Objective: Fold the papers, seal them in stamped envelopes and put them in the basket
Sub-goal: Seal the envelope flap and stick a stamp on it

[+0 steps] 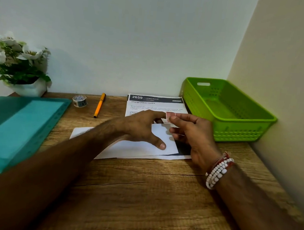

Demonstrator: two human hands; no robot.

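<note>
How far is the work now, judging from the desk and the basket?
Early stage. Done: nothing delivered, the green basket looks empty. In hand: both hands, left hand and right hand, hold a small pink stamp above a white envelope. Left: the printed paper still lies flat, unfolded.

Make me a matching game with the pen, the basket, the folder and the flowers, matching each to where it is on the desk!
Things:
1. pen
2. basket
3. folder
4. flowers

Places:
A. far left corner, in a white pot
B. right side, against the wall
C. left edge, lying flat
D. near the back, beside the roll of tape

Pairs: 1-D, 2-B, 3-C, 4-A
</note>
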